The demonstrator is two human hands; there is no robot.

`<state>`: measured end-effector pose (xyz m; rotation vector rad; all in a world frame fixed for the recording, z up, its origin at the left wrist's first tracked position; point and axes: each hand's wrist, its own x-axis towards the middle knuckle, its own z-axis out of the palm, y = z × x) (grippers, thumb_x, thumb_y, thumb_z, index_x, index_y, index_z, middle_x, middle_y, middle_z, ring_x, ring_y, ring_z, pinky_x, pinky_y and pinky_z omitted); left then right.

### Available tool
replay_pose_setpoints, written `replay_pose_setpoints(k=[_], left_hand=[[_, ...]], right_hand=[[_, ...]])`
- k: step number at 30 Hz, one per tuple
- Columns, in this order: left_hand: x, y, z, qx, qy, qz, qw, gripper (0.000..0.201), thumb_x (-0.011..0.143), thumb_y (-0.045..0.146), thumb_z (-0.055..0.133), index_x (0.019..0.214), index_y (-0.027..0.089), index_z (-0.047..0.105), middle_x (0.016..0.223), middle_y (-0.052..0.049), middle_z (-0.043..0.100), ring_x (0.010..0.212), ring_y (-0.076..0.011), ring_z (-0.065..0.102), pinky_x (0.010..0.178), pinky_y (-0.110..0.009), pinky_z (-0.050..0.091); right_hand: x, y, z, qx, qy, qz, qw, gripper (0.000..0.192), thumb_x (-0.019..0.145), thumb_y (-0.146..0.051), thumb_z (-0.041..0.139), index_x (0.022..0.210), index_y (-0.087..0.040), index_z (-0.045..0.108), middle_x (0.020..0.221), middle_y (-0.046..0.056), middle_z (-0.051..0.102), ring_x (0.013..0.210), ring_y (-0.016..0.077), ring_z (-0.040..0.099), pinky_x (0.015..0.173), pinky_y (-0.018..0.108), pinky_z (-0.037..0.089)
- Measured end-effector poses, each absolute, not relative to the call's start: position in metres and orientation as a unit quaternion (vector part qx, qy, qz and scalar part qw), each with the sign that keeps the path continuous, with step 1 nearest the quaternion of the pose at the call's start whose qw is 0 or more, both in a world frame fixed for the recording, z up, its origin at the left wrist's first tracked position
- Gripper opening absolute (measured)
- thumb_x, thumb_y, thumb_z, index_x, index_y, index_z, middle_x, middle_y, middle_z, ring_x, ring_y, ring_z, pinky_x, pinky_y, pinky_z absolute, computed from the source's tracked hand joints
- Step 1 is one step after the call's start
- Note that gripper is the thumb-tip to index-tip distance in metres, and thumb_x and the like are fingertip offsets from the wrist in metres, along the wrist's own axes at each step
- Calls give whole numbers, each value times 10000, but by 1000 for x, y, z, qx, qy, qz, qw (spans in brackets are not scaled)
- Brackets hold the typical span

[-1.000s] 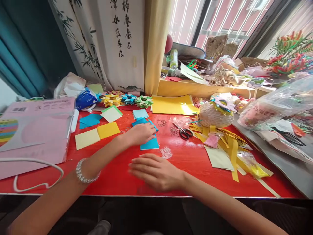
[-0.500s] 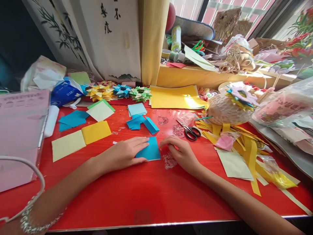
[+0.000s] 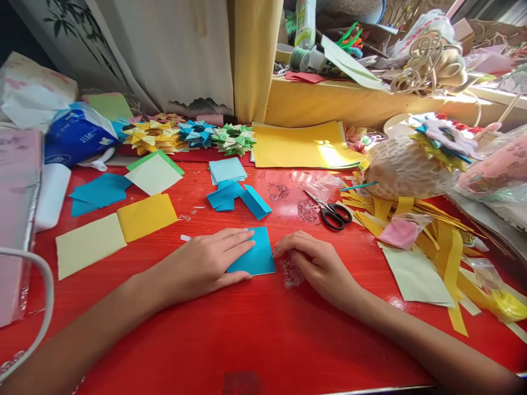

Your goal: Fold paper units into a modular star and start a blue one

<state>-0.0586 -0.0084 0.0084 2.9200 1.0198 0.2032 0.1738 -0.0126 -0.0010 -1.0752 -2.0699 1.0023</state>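
My left hand [image 3: 218, 255] lies flat over the left part of a blue sheet of paper [image 3: 261, 255], fingers stretched out and pressing it to the table. Beside the sheet's right edge rests my right hand [image 3: 315, 260], its fingers curled in, with nothing visible in them. Whether its fingertips touch the paper edge is hard to tell. Just beyond are folded blue paper pieces [image 3: 255, 202] and a small stack of light blue squares [image 3: 227, 169]. Black-handled scissors [image 3: 332, 215] lie past my right hand, blades slightly apart.
On the red table [image 3: 185, 340], a cream sheet [image 3: 90, 244] and a yellow sheet [image 3: 147, 218] lie left. Folded paper stars [image 3: 154, 137] line the back near yellow paper [image 3: 292, 145]. Yellow strips [image 3: 452, 263] and a woven ball-like object [image 3: 405, 167] are right. A white cable [image 3: 47, 291] crosses the left.
The view has tilted down and closer. Both hands stay about the blue sheet in nearly the same pose, the left flat on it and the right curled at its edge.
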Motion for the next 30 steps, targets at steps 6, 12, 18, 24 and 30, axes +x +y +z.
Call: replay_pose_setpoints(k=[6, 12, 18, 24, 30], left_hand=[[-56, -10, 9, 947, 313, 67, -17, 514, 844, 462, 393, 1214, 119, 487, 1276, -113, 488, 1138, -258, 480, 867, -391, 483], [-56, -11, 7, 952, 288, 88, -50, 440, 853, 393, 409, 1154, 101, 541, 1228, -126, 533, 1093, -258, 518, 866, -378, 485], [-55, -11, 7, 952, 285, 104, -33, 441, 839, 393, 441, 1151, 99, 541, 1210, -145, 543, 1100, -271, 516, 878, -394, 476], [-55, -12, 5, 952, 284, 110, -37, 439, 835, 390, 449, 1141, 91, 547, 1196, -152, 553, 1093, -270, 523, 866, -387, 486], [-55, -13, 6, 951, 282, 117, -48, 408, 850, 348, 432, 1133, 79, 550, 1179, -148, 567, 1082, -264, 533, 856, -387, 495]], right_hand=[[175, -12, 0, -425, -766, 371, 308, 289, 777, -3, 362, 816, -164, 598, 832, 25, 613, 800, 133, 555, 733, 261, 436], [172, -24, 8, -488, -695, 421, 319, 176, 824, -145, 421, 909, -180, 571, 824, 29, 644, 709, 140, 608, 652, 262, 475], [168, -31, 15, -494, -576, 572, 311, 136, 832, -270, 457, 870, -173, 543, 783, 38, 634, 629, 126, 624, 576, 242, 515], [167, -25, 14, -504, -470, 655, 312, 111, 796, -258, 503, 822, -157, 541, 819, 52, 627, 743, 156, 642, 586, 233, 528], [168, -25, 16, -507, -454, 657, 323, 107, 780, -250, 512, 830, -160, 541, 813, 58, 638, 760, 172, 644, 607, 266, 534]])
